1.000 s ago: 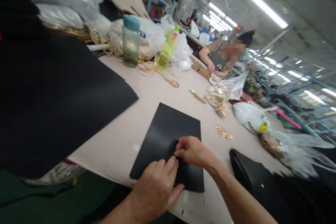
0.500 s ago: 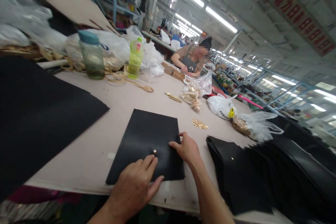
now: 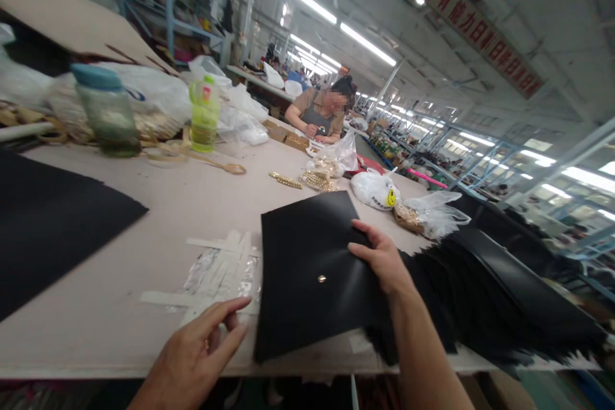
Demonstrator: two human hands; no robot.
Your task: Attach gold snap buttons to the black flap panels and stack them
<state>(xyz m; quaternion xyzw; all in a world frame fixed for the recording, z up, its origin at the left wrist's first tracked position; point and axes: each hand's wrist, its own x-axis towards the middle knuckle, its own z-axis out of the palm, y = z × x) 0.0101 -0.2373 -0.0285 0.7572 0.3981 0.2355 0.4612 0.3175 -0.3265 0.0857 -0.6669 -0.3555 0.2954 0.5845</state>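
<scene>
My right hand (image 3: 379,256) grips the right edge of a black leather-like sheet (image 3: 302,243), thumb on its upper face. The sheet is tilted and partly raised off the table, with a small gold stud (image 3: 321,278) low on its face. Left of the sheet, my left hand (image 3: 202,339) is apart from it, its fingers slightly curled with a gap between thumb and forefinger and nothing in them. Strips of whitish tape (image 3: 223,269) over a shiny clear patch lie on the tabletop beside the sheet's left edge.
Black sheets (image 3: 500,288) are stacked at the right, and a large black sheet (image 3: 57,224) lies left. Behind are a blue-lidded jar (image 3: 108,112), a green bottle (image 3: 204,115), gold pieces (image 3: 317,179) and plastic bags (image 3: 372,189). Across the table a person (image 3: 319,112) bends over work.
My right hand has lifted the black sheet and moved it rightward, uncovering the taped patch. My left hand has come off the sheet. The camera has turned to the right.
</scene>
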